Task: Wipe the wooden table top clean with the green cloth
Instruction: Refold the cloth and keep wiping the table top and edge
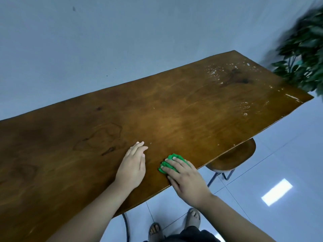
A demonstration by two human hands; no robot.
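The long wooden table top (174, 105) runs from the lower left to the upper right. Near its front edge lies a bunched green cloth (170, 164). My right hand (187, 182) covers the cloth, its fingers spread over the folds and pressing it to the wood. My left hand (133, 165) rests flat on the table just left of the cloth, fingers straight and together. White foamy specks (218, 74) dot the far right end of the top, with more white foamy specks (244, 109) near the right edge.
A round wooden stool (232, 158) on metal legs stands under the table's front edge at the right. A leafy green plant (304, 55) overhangs the far right corner. A plain wall runs behind the table. My sandalled feet (174, 224) stand on pale floor tiles.
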